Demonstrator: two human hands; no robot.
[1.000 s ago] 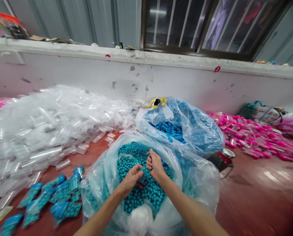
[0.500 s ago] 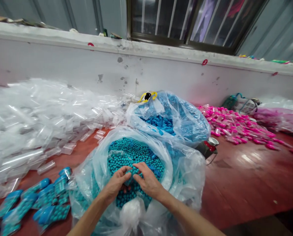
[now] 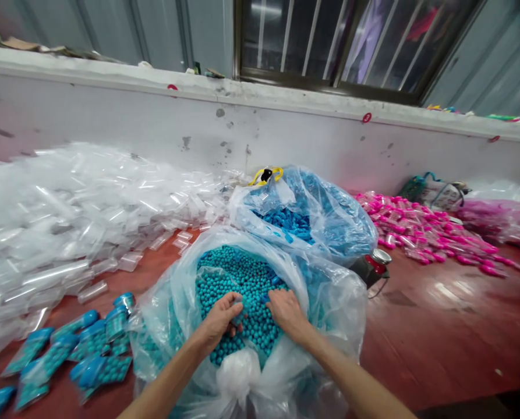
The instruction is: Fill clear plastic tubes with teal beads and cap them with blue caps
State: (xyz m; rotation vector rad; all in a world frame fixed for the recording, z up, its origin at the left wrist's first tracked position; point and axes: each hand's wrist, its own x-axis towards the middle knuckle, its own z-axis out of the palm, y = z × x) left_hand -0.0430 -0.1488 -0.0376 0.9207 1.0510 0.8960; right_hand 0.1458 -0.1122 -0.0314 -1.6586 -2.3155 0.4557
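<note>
A large clear plastic bag (image 3: 185,256) stands open on the table, full of small teal beads (image 3: 231,272). My left hand (image 3: 220,317) is above the beads, closed around a small clear plastic tube (image 3: 240,308) whose contents are partly hidden by the fingers. At the right side of the beads is my right hand (image 3: 288,313), its fingertips pinched on a blue cap (image 3: 265,298) that shows only in part. To the left lie several bead-filled clear packs (image 3: 91,343) with blue caps.
A heap of clear tubes (image 3: 67,209) covers the left of the red table (image 3: 438,326). Behind the bead bag stands a bag of blue pieces (image 3: 286,224). A red jar with a metal lid (image 3: 377,262) and a pile of pink-capped tubes (image 3: 421,233) are to the right.
My right hand has moved right, away from my left hand, to the blue caps among the beads. My left hand stays over the beads with the tube. The view has shifted slightly.
</note>
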